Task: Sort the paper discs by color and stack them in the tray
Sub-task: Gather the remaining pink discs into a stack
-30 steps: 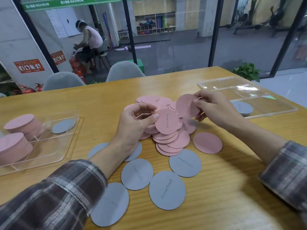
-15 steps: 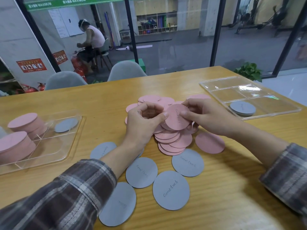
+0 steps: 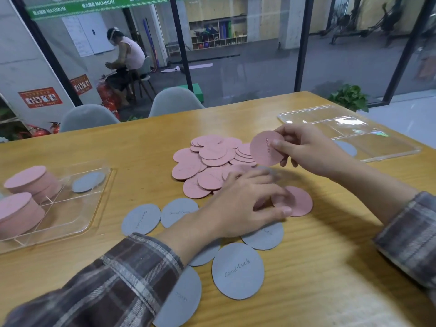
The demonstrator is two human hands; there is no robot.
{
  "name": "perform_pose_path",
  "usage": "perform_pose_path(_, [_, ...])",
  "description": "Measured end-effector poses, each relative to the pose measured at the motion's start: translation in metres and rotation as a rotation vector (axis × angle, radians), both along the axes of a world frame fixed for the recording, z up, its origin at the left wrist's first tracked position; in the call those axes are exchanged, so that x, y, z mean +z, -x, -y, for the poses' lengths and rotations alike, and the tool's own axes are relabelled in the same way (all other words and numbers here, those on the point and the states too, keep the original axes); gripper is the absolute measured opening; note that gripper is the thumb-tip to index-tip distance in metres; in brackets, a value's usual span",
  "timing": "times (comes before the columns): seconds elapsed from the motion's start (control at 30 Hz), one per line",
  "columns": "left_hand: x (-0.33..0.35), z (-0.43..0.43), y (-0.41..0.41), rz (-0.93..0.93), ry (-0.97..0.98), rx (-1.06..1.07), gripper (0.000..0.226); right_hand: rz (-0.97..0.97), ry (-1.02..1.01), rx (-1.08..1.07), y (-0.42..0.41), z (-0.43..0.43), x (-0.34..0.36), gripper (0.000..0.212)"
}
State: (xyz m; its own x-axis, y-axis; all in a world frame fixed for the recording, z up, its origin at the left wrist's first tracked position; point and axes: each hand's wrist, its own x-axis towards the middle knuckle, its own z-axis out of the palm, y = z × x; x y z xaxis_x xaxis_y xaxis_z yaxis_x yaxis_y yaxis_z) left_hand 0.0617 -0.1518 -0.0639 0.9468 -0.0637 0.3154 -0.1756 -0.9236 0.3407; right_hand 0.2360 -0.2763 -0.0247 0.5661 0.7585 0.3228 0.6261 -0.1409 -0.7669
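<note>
Left hand (image 3: 243, 204) blurred; hold on lone disc (image 3: 302, 201) unclear.

Wooden table (image 3: 330, 256), light grain. Two grey shell chairs (image 3: 175, 101) on its far side. Glass wall (image 3: 349, 50) with black frames (image 3: 302, 43), green banner (image 3: 94, 5) along the top. Beyond: grey floor (image 3: 247, 74), cubby shelf (image 3: 217, 31), seated person (image 3: 128, 57), red fire extinguishers (image 3: 106, 93), potted plant (image 3: 349, 97).

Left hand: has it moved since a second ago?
Yes. The left hand has left the pink pile and gone right and nearer the person. Its fingers now reach over the lone pink disc beside the pile.
</note>
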Motion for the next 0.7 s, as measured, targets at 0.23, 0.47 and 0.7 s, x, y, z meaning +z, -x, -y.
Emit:
perform_pose_path(0.23, [0.001, -0.001, -0.003, 0.045, 0.121, -0.028, 0.032, 0.010, 0.003, -0.017, 0.003, 0.000, 0.000, 0.008])
perform_pose_path(0.47, [0.009, 0.001, 0.004, 0.047, 0.402, -0.033, 0.044, 0.036, 0.023, -0.014, 0.005, -0.001, -0.001, 0.009])
perform_pose_path(0.7, [0.012, 0.000, 0.007, 0.089, 0.696, 0.054, 0.042, 0.033, 0.037, -0.010, 0.006, -0.001, -0.002, 0.012])
